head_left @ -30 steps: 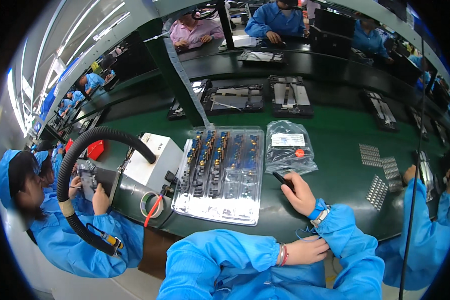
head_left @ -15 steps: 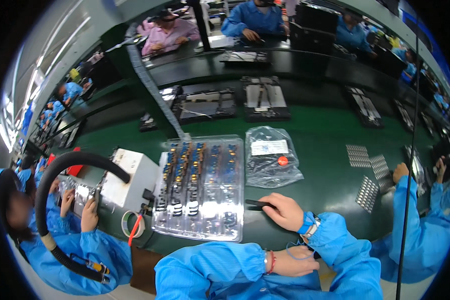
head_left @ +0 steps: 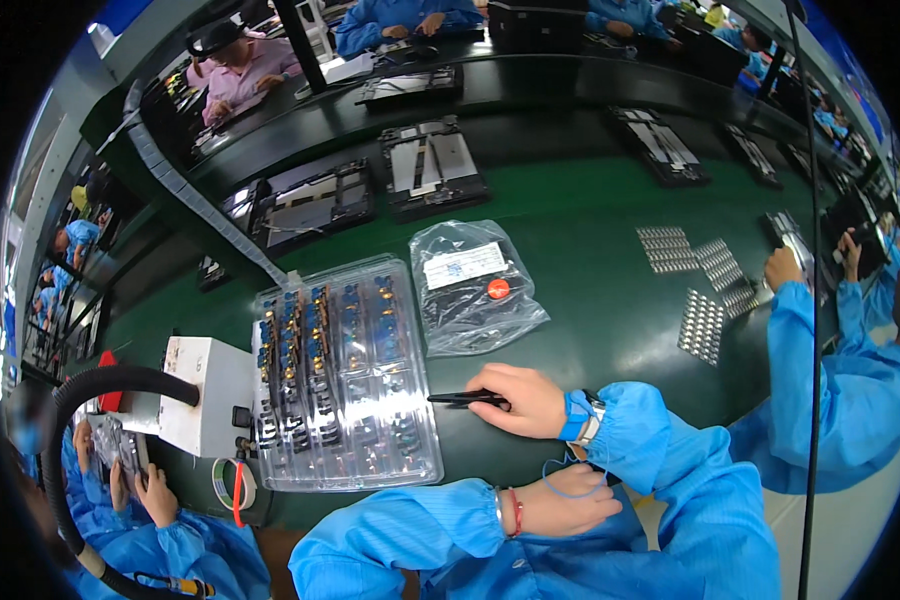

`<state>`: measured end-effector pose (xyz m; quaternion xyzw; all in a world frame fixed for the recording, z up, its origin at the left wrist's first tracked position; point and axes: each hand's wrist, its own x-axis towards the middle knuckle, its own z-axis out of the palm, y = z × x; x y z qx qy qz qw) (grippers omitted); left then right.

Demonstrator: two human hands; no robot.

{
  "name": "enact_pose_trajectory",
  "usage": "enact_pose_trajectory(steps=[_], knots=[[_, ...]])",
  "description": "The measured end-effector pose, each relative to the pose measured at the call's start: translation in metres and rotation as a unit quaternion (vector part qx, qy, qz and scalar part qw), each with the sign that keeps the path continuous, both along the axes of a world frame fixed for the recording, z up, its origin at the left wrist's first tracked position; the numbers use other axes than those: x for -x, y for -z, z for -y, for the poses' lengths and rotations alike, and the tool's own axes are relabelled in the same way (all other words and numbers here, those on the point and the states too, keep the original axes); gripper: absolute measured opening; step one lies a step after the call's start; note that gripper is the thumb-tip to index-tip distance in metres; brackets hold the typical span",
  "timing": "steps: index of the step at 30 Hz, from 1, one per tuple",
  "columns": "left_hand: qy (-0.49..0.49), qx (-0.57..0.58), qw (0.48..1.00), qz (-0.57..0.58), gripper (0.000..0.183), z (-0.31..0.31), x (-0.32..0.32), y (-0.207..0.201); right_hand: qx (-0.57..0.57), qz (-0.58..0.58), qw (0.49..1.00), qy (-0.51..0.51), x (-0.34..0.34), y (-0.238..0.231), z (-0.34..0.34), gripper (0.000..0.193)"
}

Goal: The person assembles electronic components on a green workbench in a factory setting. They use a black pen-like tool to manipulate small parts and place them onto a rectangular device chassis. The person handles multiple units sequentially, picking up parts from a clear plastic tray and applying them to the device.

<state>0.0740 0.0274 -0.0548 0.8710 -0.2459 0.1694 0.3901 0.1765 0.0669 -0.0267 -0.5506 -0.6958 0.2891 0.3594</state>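
Beside the clear tray (head_left: pixel 427 455), black tweezers (head_left: pixel 462 398) jut leftward from the gripping right hand (head_left: pixel 526 402).

Strong glare on clear tray (head_left: pixel 428 440) (near-white patch); fisheye bends edges, corners black.

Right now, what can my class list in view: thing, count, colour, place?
Bench: one, green, centre
Parts tray: one, clear, left of centre
Tweezer-like tool: one, black, right of the tray
Bag: one, clear, beyond the tool
Dotted sheets: about four, silver, right
Box: one, white, left
Hose: one, black, on the box
Ring-shaped roll: one, pale, near the box
Framed panels: several, black and grey, far side
Post: one, dark green, upper left
Co-workers: several, mostly blue-clad, left, right, beyond
Left hand: one, blue-sleeved, lower centre
Right hand: one, blue-sleeved, on the tool
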Motion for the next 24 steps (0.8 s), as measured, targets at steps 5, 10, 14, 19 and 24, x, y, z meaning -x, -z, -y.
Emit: enact_pose_trajectory(steps=[5, 10, 14, 19, 24], knots=[[0.011, -0.015, 1.000, -0.018, 0.022, -0.001, -0.002, -0.003, -0.023, -0.019, 1.000, 0.005, -0.001, 0.003, 0.001, 0.019], [0.013, -0.018, 0.999, -0.031, 0.022, -0.001, -0.002, -0.006, -0.020, -0.025, 0.999, 0.000, 0.000, 0.003, 0.001, 0.019], [0.018, -0.025, 0.999, -0.038, 0.023, -0.001, -0.002, -0.002, -0.027, -0.015, 0.999, -0.008, -0.001, 0.006, -0.001, 0.020], [0.010, -0.017, 0.999, -0.027, 0.023, 0.000, 0.000, 0.001, -0.001, -0.023, 1.000, -0.013, -0.001, 0.003, 0.000, 0.019], [0.008, -0.007, 1.000, -0.020, 0.023, 0.002, 0.001, 0.006, 0.006, -0.026, 0.999, -0.017, 0.000, 0.001, 0.000, 0.020]])
